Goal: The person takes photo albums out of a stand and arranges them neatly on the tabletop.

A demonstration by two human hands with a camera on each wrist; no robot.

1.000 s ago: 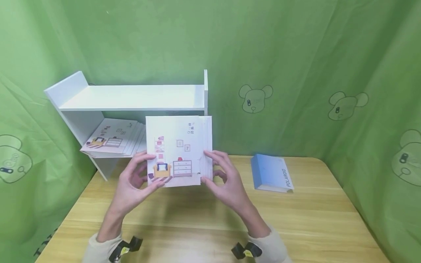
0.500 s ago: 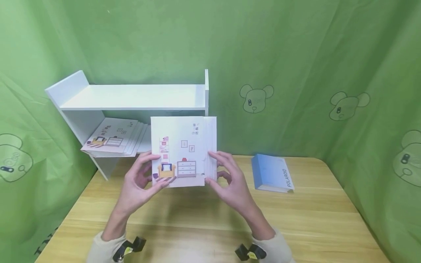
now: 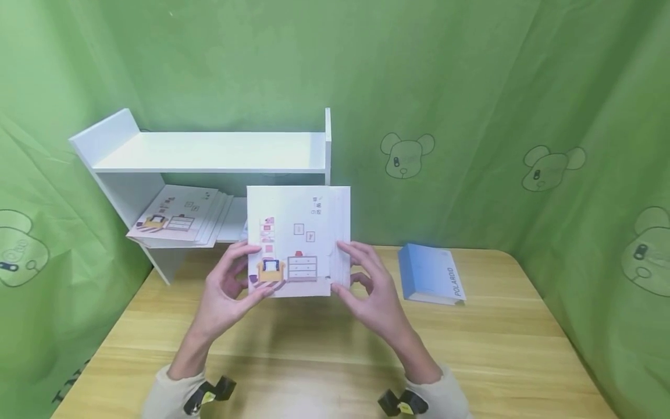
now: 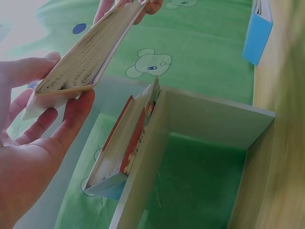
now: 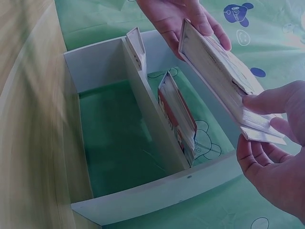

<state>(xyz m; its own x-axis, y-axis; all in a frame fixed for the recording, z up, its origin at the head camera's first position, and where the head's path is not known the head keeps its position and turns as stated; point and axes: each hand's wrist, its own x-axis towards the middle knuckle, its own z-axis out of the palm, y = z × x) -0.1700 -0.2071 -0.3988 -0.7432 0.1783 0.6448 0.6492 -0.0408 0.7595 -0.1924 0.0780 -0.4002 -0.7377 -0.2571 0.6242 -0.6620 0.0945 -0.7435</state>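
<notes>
In the head view both hands hold up a white book (image 3: 285, 203) whose cover shows an armchair, a drawer chest and small frames. My left hand (image 3: 222, 288) grips its left edge, thumb in front and other fingers partly behind. At the right edge, my right hand (image 3: 374, 291) pinches a stepped, pale margin. The wrist views show the thick page block (image 4: 86, 55) between the hands, and a loose-looking flap (image 5: 262, 135) near my right fingers. Behind, a similar white book (image 3: 180, 212) leans at the left end of the shelf's lower board.
A white two-tier shelf (image 3: 209, 151) stands at the back left of the wooden table (image 3: 497, 349). A red-covered book (image 5: 176, 112) stands on its lower board, mostly hidden in the head view. To the right lies a blue POLAROID book (image 3: 431, 276). Green curtain (image 3: 471, 87) surrounds the table.
Both hands have shifted slightly to the right with the held book, showing more of the lower board behind it. The grip looks the same.
</notes>
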